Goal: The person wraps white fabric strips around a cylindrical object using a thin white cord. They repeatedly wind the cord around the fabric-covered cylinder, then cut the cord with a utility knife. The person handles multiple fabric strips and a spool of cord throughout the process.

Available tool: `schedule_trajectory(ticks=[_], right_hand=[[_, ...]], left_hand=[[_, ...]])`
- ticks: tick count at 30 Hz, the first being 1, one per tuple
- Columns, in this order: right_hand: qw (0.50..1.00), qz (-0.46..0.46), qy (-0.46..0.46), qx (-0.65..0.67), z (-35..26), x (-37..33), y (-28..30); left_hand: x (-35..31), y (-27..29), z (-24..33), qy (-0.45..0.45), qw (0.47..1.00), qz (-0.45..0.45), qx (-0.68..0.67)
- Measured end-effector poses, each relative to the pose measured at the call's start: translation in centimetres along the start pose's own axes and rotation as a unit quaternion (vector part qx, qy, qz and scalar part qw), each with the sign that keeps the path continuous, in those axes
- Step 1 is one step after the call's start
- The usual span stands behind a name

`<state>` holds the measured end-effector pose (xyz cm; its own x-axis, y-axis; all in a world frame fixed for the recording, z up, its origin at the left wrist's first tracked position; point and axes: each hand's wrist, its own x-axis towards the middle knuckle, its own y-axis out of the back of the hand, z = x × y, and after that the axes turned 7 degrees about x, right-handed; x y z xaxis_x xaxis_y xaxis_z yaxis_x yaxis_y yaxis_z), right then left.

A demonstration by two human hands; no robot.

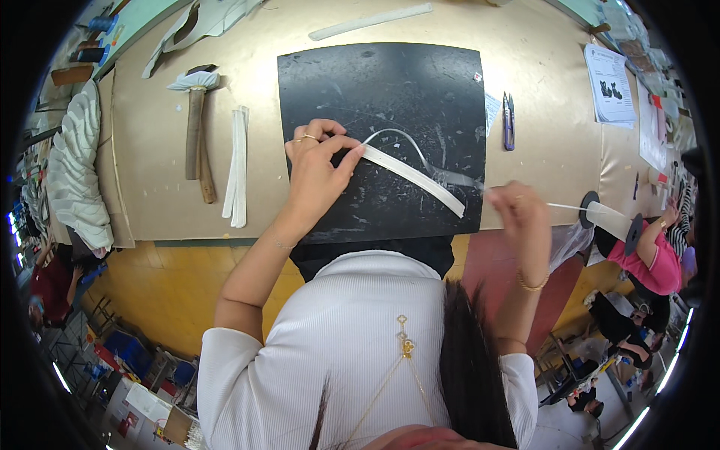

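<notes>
Centre of frame: the fingers of the left hand (319, 160) pinch one end of a white strip (416, 178) over a black mat (375, 82). Right of centre: the blurred right hand (523, 212), fingers closed on a thin tape (406, 133).

Between left hand (319, 161) and right hand (521, 210) a strip (417, 177) lies over the mat (382, 82), hammer (194, 139) leftward, spool (609, 220) rightward.

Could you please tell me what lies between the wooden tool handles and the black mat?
In the head view, white strips lie between the wooden tool handles and the black mat.
</notes>
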<state>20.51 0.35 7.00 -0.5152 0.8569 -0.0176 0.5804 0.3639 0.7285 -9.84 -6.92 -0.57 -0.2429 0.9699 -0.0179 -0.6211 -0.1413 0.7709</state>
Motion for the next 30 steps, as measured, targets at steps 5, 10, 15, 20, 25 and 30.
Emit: schedule_trajectory(ticks=[5, 10, 15, 20, 25, 30], right_hand=[[0.984, -0.106, 0.126, 0.073, -5.2, 2.4, -4.3], [0.991, 0.054, 0.004, -0.124, -0.8, 2.8, -2.4], [0.994, 0.074, 0.056, -0.058, -1.1, 4.6, -3.9], [0.985, -0.038, 0.17, 0.015, -2.4, 10.1, -11.1], [0.978, -0.07, 0.189, -0.048, -2.8, 11.8, -13.1], [0.978, -0.129, 0.157, -0.046, -4.1, 11.6, -12.7]], left_hand=[[-0.6, 0.1, -1.1, -0.003, 0.998, 0.035, 0.053], [-1.6, -0.4, -2.2, -0.169, 0.977, 0.097, 0.082], [-2.9, -0.2, -2.5, -0.228, 0.96, 0.053, 0.151], [-2.9, 0.3, -2.1, -0.247, 0.947, 0.037, 0.202], [-2.7, 0.2, -2.2, -0.268, 0.938, 0.047, 0.215], [-2.7, 0.1, -2.4, -0.278, 0.939, 0.047, 0.197]])
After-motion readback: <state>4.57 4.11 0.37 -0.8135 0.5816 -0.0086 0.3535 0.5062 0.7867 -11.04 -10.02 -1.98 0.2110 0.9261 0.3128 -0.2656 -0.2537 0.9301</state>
